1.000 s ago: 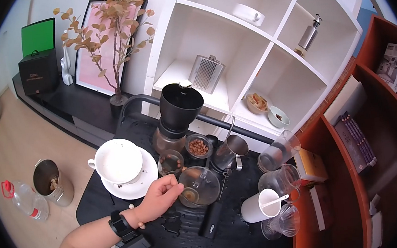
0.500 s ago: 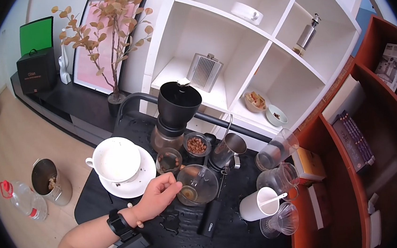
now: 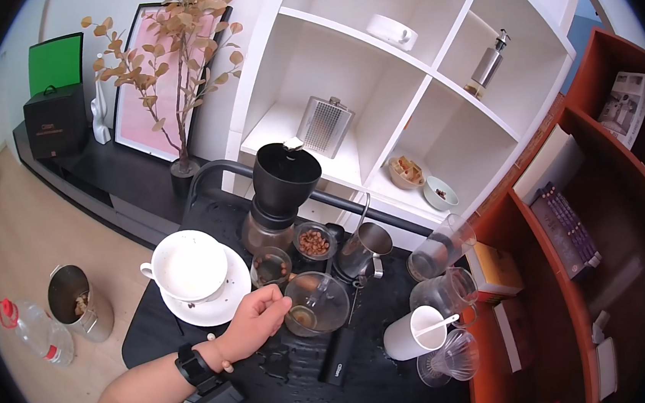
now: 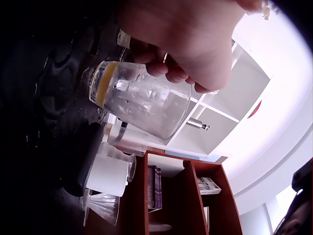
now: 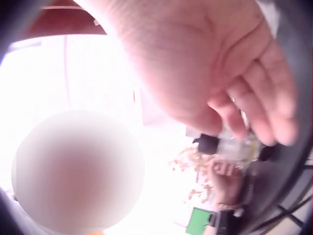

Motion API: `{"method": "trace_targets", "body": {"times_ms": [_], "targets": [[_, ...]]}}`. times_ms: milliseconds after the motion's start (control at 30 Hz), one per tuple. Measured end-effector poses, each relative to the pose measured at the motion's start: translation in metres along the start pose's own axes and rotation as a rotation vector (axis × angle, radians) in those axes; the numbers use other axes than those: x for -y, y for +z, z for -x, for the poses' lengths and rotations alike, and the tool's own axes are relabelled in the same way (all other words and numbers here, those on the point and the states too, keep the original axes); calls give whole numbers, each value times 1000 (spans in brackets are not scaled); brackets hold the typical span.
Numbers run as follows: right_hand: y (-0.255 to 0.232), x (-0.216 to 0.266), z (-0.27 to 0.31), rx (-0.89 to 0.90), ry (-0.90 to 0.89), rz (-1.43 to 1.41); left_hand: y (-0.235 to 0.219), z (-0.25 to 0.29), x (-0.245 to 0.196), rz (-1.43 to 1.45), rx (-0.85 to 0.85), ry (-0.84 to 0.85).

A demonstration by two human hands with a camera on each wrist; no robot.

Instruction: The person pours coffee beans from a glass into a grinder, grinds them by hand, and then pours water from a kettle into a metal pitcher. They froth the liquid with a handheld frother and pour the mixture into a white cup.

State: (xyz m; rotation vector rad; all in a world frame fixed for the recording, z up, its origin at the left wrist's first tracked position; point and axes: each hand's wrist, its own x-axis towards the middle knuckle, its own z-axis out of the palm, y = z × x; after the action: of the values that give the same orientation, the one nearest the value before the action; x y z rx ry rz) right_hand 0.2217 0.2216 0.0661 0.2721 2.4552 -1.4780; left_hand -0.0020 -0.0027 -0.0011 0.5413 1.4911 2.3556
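Observation:
My left hand (image 3: 255,324) has its fingers curled at the near left rim of a clear glass cup (image 3: 326,309), gripping it. A little yellowish-brown liquid shows at the bottom of the cup. In the left wrist view the curled fingertips overlap the upper side of the glass cup (image 4: 142,98). My right hand (image 5: 210,73) has loosely bent fingers and holds nothing in its own wrist view. Just behind the cup stand a small glass (image 3: 271,267) with some brown pieces and a bowl of brown beans (image 3: 313,242).
A black coffee grinder (image 3: 284,178) stands at the back, with a white cup (image 3: 188,265) on a saucer (image 3: 228,306) to the left. Right of the glass cup are a steel pitcher (image 3: 365,245), a black scoop-like bar (image 3: 339,360), a white mug (image 3: 407,338) and a ribbed glass dripper (image 3: 455,359). Water wets the black tabletop.
The head view has shifted slightly. The left hand stays at the glass cup's rim. A bit of skin now shows at the head view's bottom edge.

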Motion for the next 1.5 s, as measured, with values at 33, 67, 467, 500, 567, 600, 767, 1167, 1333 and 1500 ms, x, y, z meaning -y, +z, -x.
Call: {"method": "trace_targets", "body": {"times_ms": [33,67,467,500,567,600,767,1167,1333,1500], "targets": [[-2,25,-23,-75,-242,-85,1,0,-1,-2,1,7],[-1,32,-52,-129,-472,-156,1,0,-2,-6,1,0],[60,33,-216,-166,-528,-689,-3,-2,-7,-95,44,-45],[59,34,-216,-166,-544,-679,-2,-2,-7,-85,37,-45],[59,33,-216,-166,-546,-670,-2,-3,-6,-82,38,-41],[59,32,-216,-165,-552,-658,-2,-3,-6,-79,40,-31],[59,34,-214,-161,-554,-664,-2,-2,-7,-86,32,-38],[59,34,-216,-165,-549,-657,-4,-2,-2,-15,42,-26],[58,35,-215,-165,-545,-655,-4,-2,-2,-25,41,-31],[58,34,-216,-165,-543,-661,-4,-2,-3,-36,44,-24]]}}
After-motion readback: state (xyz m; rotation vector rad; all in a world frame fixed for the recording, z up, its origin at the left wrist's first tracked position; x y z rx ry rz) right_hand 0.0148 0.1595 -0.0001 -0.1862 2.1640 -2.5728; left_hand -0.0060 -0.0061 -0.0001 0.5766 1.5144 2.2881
